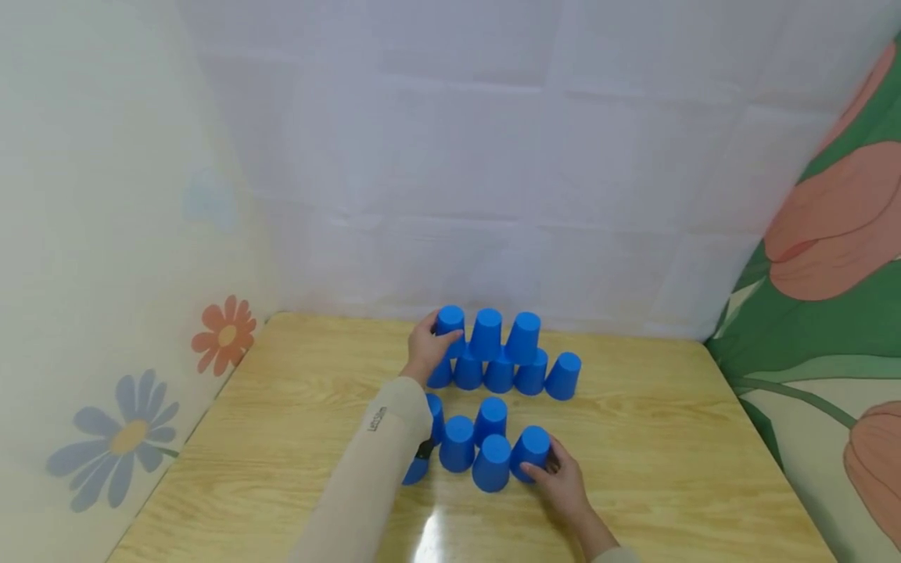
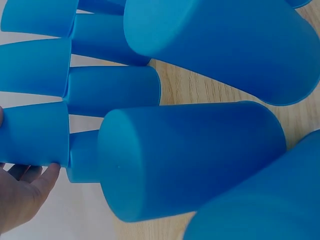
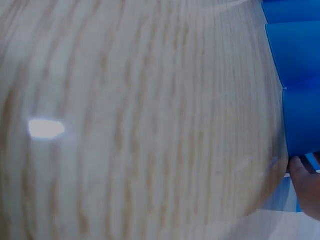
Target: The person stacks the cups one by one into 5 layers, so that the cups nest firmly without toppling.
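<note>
Head view: left hand (image 1: 425, 349) grips a top-row cup (image 1: 450, 320), apparently steadying it across upturned lower cups (image 1: 468, 371), while right hand (image 1: 565, 483) grips a nearer cup (image 1: 531, 449) standing on the table (image 1: 281, 422).

Fourteen visible cups (image 1: 491, 463), two hands (image 1: 425, 349) (image 1: 565, 486)

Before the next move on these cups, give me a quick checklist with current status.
1. Left hand free: not ok, grips the leftmost upper cup.
2. Right hand on a cup: ok, grips the rightmost front cup.
3. Upper cups mouth-down: ok, all three.
4. Space right of them: ok, nothing sits on the rightmost bottom cup.
5. Left sleeve clear of the front cups: cannot tell, it hides part of one.
</note>
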### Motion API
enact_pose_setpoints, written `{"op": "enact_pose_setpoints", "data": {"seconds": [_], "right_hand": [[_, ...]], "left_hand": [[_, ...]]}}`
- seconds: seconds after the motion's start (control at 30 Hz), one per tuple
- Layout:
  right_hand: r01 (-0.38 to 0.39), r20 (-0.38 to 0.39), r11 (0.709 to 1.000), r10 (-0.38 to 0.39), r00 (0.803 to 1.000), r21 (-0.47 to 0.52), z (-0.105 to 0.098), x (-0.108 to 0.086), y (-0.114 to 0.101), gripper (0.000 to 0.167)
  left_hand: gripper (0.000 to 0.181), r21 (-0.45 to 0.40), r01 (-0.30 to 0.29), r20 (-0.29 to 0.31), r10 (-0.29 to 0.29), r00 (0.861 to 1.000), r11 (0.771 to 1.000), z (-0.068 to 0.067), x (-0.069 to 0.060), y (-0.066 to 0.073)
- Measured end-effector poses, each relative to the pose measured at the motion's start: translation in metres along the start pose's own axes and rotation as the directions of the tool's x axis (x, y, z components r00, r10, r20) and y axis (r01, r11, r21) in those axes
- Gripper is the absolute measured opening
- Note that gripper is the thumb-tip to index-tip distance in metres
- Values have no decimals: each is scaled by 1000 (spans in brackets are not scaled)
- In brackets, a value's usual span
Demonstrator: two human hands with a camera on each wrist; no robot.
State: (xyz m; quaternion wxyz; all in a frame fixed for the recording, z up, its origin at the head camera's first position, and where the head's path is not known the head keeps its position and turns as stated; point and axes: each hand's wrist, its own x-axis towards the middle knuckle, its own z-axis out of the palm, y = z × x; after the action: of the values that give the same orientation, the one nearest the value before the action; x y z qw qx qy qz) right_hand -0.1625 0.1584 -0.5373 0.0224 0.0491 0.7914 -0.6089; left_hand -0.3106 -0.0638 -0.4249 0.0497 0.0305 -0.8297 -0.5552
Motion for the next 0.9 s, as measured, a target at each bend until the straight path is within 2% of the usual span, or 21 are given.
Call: {"op": "enact_pose_setpoints", "data": {"seconds": [0.17,0.43,0.77,0.9], "right_hand": [[0,2,1000,0,1000,4,1,0,0,73],[8,8,1000,-8,1000,15,2,-1,-1,71],[10,1,1000,-10,1000,6,2,-1,-2,70],[10,2,1000,-10,1000,1,1,-1,-3,69]], "left_hand": [[52,5,23,7,-23,1000,1000,0,-1,-1],[57,-3,21,9,-21,1000,1000,0,-1,-2],[62,-15,48,17,-47,999,999,-1,-2,-2],[65,-45,46,19,-45,999,998,-3,-4,-2]]}}
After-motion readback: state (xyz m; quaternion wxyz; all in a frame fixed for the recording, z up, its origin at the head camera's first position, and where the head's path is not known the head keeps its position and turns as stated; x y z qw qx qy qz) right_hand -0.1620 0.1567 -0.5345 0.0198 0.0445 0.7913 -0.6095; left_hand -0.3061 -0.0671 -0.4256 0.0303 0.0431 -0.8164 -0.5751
